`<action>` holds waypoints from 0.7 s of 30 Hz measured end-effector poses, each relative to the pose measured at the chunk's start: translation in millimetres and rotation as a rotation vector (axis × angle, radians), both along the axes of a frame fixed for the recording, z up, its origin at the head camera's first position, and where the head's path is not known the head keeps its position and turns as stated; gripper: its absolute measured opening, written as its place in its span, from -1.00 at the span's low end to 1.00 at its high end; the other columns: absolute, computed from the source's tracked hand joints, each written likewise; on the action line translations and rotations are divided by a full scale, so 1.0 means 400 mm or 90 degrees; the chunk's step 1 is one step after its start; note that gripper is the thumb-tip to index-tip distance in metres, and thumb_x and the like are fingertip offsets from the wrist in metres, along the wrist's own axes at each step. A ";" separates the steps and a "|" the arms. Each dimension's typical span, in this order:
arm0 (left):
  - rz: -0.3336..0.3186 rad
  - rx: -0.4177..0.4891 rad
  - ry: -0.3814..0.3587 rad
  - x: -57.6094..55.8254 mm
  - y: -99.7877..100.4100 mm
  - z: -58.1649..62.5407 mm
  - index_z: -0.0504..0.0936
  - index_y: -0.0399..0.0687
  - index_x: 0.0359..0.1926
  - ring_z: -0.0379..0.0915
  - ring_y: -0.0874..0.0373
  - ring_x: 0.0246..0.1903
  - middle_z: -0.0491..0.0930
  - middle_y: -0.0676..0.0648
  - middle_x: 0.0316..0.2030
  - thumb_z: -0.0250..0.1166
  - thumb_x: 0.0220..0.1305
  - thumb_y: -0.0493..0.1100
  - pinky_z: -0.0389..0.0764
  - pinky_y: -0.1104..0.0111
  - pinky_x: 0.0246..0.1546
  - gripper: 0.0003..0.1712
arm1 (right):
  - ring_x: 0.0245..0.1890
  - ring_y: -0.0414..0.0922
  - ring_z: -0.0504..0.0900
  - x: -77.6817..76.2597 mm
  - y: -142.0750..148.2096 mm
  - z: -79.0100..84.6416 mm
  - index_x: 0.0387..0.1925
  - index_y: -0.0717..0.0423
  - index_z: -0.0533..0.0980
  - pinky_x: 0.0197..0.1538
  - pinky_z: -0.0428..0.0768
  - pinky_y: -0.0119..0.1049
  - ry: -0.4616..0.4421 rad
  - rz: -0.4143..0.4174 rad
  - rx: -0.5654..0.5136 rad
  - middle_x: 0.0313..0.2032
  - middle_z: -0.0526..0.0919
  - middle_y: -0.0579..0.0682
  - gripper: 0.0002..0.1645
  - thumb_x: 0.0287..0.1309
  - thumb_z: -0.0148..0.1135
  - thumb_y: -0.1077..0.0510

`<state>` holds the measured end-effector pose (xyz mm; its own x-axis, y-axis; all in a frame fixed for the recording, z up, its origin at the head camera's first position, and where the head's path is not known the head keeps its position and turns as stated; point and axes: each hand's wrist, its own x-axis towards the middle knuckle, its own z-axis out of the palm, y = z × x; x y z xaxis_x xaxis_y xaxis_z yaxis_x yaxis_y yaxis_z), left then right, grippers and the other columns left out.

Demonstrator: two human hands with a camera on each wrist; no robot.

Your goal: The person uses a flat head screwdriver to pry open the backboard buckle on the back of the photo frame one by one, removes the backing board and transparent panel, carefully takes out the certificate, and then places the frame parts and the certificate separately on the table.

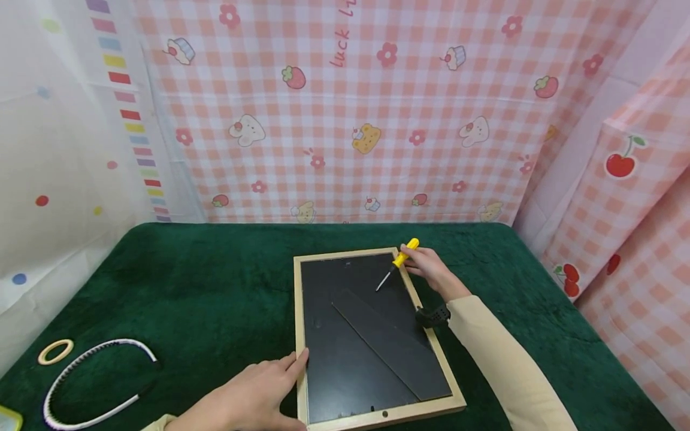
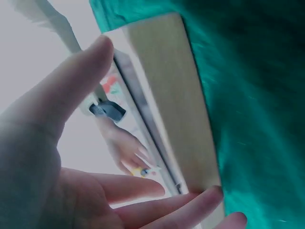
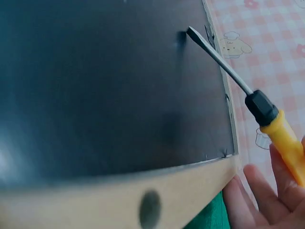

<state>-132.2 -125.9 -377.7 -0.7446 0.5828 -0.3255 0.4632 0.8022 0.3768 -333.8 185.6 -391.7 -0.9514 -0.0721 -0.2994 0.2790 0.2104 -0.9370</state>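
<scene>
A wooden picture frame (image 1: 299, 299) lies face down, showing its black backing board (image 1: 334, 359) with a slanting stand flap (image 1: 385, 344). At its lower left, my left hand (image 1: 250, 392) rests against the wood. In the left wrist view the thumb and fingers (image 2: 138, 187) lie spread along the frame's side (image 2: 174, 95). My right hand (image 1: 431, 269), near the upper right corner, holds a yellow-handled screwdriver (image 1: 400, 259). The right wrist view shows its flat metal blade (image 3: 221, 62) pointing over the board; whether the tip touches is unclear.
On the left of the green cloth (image 1: 215, 299) lie a white headband (image 1: 48, 395) and a wooden ring (image 1: 41, 357). A yellow-edged object (image 1: 9, 418) is cut off at the lower left. A pink checked curtain (image 1: 345, 173) hangs behind the table.
</scene>
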 end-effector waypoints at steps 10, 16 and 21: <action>0.012 0.281 0.154 -0.188 -0.030 0.029 0.42 -0.22 0.06 0.46 0.23 -0.29 0.56 0.02 -0.29 0.15 0.19 0.02 0.49 0.32 -0.34 -0.49 | 0.12 0.07 0.28 0.053 0.042 0.015 0.15 0.37 0.19 0.02 0.36 -0.12 0.009 0.029 -0.041 0.06 0.31 0.21 -0.32 0.20 -0.01 -0.08; 0.123 0.209 0.238 -0.363 -0.038 0.010 0.37 -0.23 0.12 0.34 -0.12 -0.08 0.35 -0.25 0.02 0.15 0.21 -0.13 0.39 0.07 -0.18 -0.52 | 0.04 0.05 0.37 0.131 0.106 0.004 0.12 0.41 0.21 -0.07 0.44 -0.14 -0.020 0.102 -0.031 0.01 0.38 0.21 -0.31 0.20 0.00 -0.08; 0.205 0.095 0.179 -0.452 -0.017 -0.013 0.35 -0.17 0.15 0.31 -0.12 -0.07 0.29 -0.26 0.05 0.11 0.23 -0.11 0.39 0.05 -0.23 -0.52 | -0.06 -0.02 0.46 0.187 0.144 -0.017 0.07 0.43 0.27 -0.10 0.46 -0.14 -0.028 0.152 -0.025 -0.05 0.47 0.14 -0.34 0.19 0.01 -0.08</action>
<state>-312.8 -132.9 -382.8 -0.9431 0.3321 -0.0148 0.2997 0.8688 0.3942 -258.9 243.4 -398.5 -0.8919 -0.3056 -0.3333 0.2668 0.2394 -0.9335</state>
